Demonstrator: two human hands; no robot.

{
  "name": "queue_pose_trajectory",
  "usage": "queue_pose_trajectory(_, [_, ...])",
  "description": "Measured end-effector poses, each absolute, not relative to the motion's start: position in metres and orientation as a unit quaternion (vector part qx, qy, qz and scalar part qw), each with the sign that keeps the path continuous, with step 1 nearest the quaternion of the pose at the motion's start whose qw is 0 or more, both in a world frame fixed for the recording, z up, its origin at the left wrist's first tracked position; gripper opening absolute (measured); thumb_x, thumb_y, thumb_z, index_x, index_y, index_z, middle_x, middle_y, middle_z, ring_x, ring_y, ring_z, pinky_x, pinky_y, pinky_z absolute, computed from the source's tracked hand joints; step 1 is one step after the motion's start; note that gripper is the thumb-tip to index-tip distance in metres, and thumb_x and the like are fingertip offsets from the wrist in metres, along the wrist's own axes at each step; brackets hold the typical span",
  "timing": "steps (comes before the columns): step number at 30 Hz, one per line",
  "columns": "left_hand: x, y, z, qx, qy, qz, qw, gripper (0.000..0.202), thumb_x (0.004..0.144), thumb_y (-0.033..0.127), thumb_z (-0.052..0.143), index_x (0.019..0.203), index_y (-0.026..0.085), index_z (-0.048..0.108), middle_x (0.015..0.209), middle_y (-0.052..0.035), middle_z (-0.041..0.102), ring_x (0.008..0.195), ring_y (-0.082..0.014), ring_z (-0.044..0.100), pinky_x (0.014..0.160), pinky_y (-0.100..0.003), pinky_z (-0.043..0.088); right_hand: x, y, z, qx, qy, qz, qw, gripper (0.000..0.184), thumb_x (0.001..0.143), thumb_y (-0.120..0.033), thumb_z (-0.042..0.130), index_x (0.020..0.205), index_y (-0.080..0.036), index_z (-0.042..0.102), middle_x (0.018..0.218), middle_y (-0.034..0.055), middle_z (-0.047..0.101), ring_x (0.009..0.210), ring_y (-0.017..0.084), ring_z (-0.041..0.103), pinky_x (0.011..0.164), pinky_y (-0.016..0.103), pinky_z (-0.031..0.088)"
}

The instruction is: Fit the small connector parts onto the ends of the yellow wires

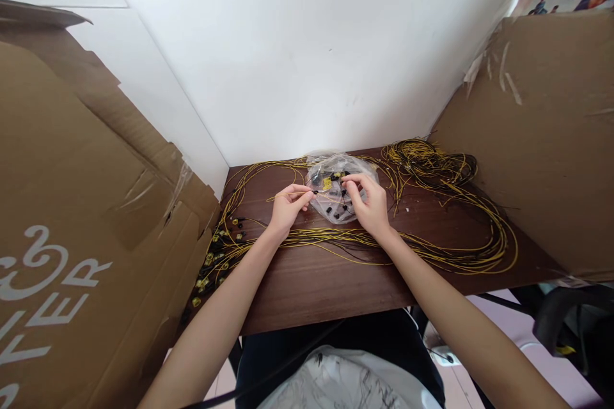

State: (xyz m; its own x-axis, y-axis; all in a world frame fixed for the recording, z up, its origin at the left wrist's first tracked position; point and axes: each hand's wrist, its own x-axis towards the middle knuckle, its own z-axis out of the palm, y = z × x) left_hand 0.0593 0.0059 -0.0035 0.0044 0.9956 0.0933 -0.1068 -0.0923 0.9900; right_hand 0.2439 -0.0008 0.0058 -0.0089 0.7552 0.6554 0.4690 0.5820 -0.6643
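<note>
My left hand [290,208] is closed in a pinch on a thin yellow wire [274,197], one end of which sticks out to the left. A small black piece shows at its fingertips. My right hand [371,201] is bent over a clear plastic bag [330,158], thumb and fingertips drawn together; what they grip, if anything, is too small to make out. Several small black parts [330,211] and a yellow piece [327,184] are in or on the bag, between and beside both hands.
Long yellow and black wires [336,238] loop across the brown table [330,307]. Black and yellow connectors [211,262] cluster at their left ends. A tangled wire coil [426,160] sits back right. Cardboard walls [96,172] flank both sides; a white wall [307,64] stands behind.
</note>
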Motion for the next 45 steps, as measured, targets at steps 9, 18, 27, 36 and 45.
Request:
queue_pose_trajectory(9, [0.060, 0.004, -0.005, 0.543, 0.446, 0.519, 0.487, 0.024, 0.061, 0.032, 0.077, 0.073, 0.014, 0.067, 0.069, -0.0052, 0.068, 0.062, -0.0129, 0.059, 0.052, -0.022, 0.040, 0.242, 0.002, -0.003, -0.367, -0.831, 0.030, 0.416, 0.024, 0.087, -0.033, 0.053, 0.106, -0.020, 0.059, 0.100, 0.0077, 0.065, 0.094, 0.023, 0.054, 0.082, 0.038, 0.040])
queue_pose_trajectory(18, [0.063, 0.000, -0.001, 0.575, 0.438, 0.499, 0.478, 0.017, 0.065, 0.030, 0.073, 0.075, 0.016, 0.072, 0.072, -0.0057, 0.070, 0.062, -0.0135, 0.059, 0.052, -0.023, 0.040, 0.240, 0.002, -0.008, -0.360, -0.834, 0.031, 0.416, 0.017, 0.088, -0.032, 0.051, 0.094, -0.022, 0.064, 0.089, 0.0056, 0.065, 0.086, 0.021, 0.054, 0.076, 0.036, 0.040])
queue_pose_trajectory(27, [0.061, 0.002, -0.002, 0.568, 0.427, 0.511, 0.483, 0.019, 0.069, 0.034, 0.070, 0.072, 0.015, 0.071, 0.067, -0.0042, 0.069, 0.053, -0.0094, 0.051, 0.052, -0.022, 0.041, 0.240, 0.003, -0.007, -0.371, -0.815, 0.046, 0.443, 0.014, 0.086, -0.027, 0.052, 0.090, -0.020, 0.064, 0.087, 0.0055, 0.065, 0.084, 0.021, 0.054, 0.076, 0.036, 0.042])
queue_pose_trajectory(36, [0.060, 0.004, -0.002, 0.532, 0.422, 0.531, 0.506, 0.022, 0.068, 0.036, 0.071, 0.071, 0.014, 0.067, 0.066, -0.0040, 0.067, 0.052, -0.0083, 0.047, 0.051, -0.022, 0.040, 0.241, 0.002, -0.004, -0.383, -0.794, 0.069, 0.468, 0.014, 0.086, -0.025, 0.052, 0.090, -0.021, 0.064, 0.084, 0.0053, 0.065, 0.083, 0.021, 0.055, 0.076, 0.035, 0.044])
queue_pose_trajectory(45, [0.060, 0.004, -0.004, 0.546, 0.425, 0.517, 0.504, 0.022, 0.070, 0.035, 0.070, 0.076, 0.015, 0.066, 0.067, -0.0035, 0.067, 0.054, -0.0083, 0.050, 0.052, -0.021, 0.041, 0.240, 0.002, -0.006, -0.367, -0.800, 0.085, 0.467, 0.014, 0.086, -0.026, 0.051, 0.091, -0.021, 0.064, 0.085, 0.0057, 0.065, 0.082, 0.020, 0.056, 0.075, 0.035, 0.045])
